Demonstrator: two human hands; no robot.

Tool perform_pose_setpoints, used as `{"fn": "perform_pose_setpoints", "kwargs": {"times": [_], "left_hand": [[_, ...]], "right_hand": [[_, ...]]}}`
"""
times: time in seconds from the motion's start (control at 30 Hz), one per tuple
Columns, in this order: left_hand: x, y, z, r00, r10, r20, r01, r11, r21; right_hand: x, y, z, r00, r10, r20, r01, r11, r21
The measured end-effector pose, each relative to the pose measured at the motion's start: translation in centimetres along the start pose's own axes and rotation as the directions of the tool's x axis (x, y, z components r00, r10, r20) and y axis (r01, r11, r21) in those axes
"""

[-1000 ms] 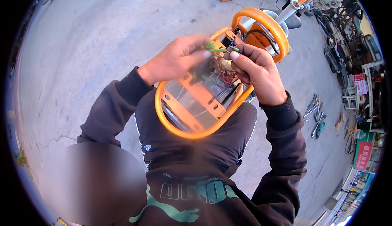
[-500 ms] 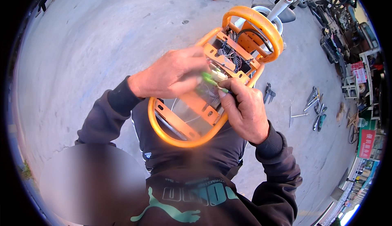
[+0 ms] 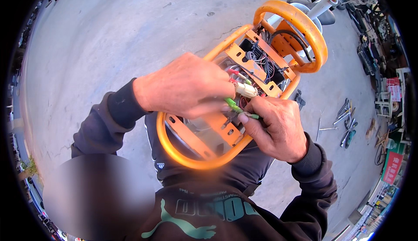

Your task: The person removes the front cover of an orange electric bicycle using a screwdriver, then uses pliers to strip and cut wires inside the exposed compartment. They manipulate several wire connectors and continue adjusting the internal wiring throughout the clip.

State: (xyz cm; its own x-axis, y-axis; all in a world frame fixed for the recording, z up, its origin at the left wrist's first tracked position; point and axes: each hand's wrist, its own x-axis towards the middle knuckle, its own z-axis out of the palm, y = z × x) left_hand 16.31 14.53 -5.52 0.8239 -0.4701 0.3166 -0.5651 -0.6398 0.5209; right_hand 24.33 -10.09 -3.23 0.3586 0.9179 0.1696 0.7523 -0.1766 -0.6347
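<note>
our fingers (image 3: 260, 105) flank a green-sleeved wire joint (image 3: 235, 106), which lies between the left hand (image 3: 187, 86) and the right hand (image 3: 278, 130), over the orange frame (image 3: 196, 164) and just beside a white connector (image 3: 247, 89). the right thumb and forefinger are pinched closed on one end; the left ones, partly blurred, are curled closed on the other. the joint looks slender, bright green at the left, darker green at the right.

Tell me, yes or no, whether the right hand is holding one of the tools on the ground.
No, the right hand pinches a green sleeve, while the tools lie apart on the ground.
</note>
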Motion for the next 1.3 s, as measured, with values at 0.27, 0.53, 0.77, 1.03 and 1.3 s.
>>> {"fn": "perform_pose_setpoints", "kwargs": {"times": [0.27, 0.53, 0.77, 1.03, 1.3], "left_hand": [[0.7, 0.1, -0.9, 1.000, 0.019, 0.018, -0.019, 1.000, 0.000], [1.4, -0.9, -0.9, 0.996, 0.081, 0.036, -0.069, 0.966, -0.250], [0.7, -2.1, -0.5, 0.992, 0.079, 0.094, -0.050, 0.960, -0.275], [-0.1, -2.3, 0.4, 0.994, -0.034, -0.106, 0.007, 0.969, -0.247], [-0.4, -1.4, -0.5, 0.983, -0.172, -0.061, 0.153, 0.959, -0.238]], "right_hand": [[0.6, -1.0, 0.7, 0.999, -0.052, -0.012, 0.048, 0.968, -0.247], [1.3, 1.4, 1.3, 0.980, -0.193, -0.054, 0.194, 0.981, 0.000], [1.3, 2.8, 0.4, 0.943, -0.334, -0.001, 0.331, 0.934, 0.135], [0.4, 3.0, -0.1, 0.984, 0.115, -0.137, -0.032, 0.866, 0.499], [7.4, 2.6, -1.8, 0.822, 0.569, -0.019, -0.249, 0.390, 0.887]]}}
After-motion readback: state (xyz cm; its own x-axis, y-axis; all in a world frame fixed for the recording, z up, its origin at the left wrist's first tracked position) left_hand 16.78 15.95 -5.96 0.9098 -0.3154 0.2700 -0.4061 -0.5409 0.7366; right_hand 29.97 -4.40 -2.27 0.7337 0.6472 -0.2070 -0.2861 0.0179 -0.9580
